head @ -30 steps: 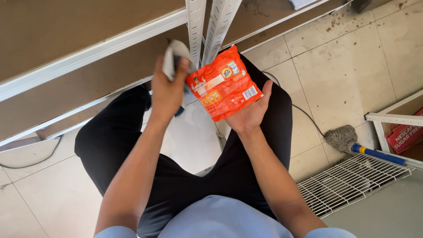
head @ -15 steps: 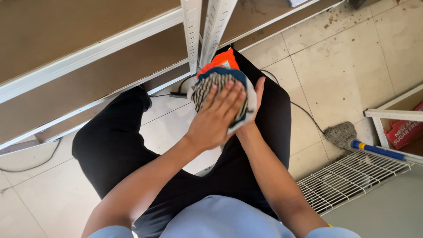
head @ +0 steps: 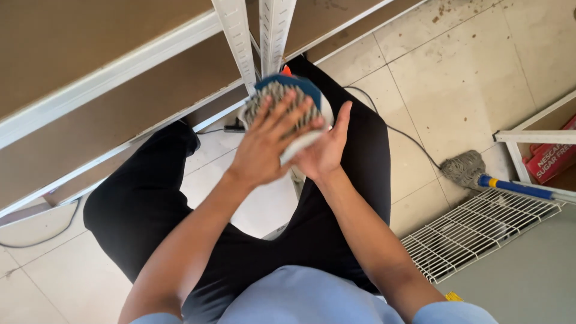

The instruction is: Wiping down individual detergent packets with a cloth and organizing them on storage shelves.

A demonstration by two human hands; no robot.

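**Wiping the packet, mid-stroke**

We're standing over the pale tiled floor (head: 480,72), both hands up in front of the white slotted metal shelf uprights (head: 273,30). Our left hand (head: 270,141) is spread flat, fingers splayed, pressing a blue-edged, grey-and-white striped cleaning cloth (head: 288,99) down onto a small orange packet (head: 287,70); only an orange corner peeks out above the cloth, the rest is covered. Our right hand (head: 327,150) sits underneath, palm up and open w/ the thumb raised, cradling packet + cloth from below. So neither hand is fisted: left flat on the cloth, right cupped as support.

Step in hand, as we read it: wiping the packet's face. The next move prob. calls for the right palm to stay steady while the left drags the cloth across w/ even pressure, then a turn of the packet for the other side.

Off to the right: a grey mop head w/ blue-and-yellow handle (head: 474,171) on the floor, just beside a white wire rack (head: 480,231). A brown shelf board (head: 84,48) runs along the top-left corner.
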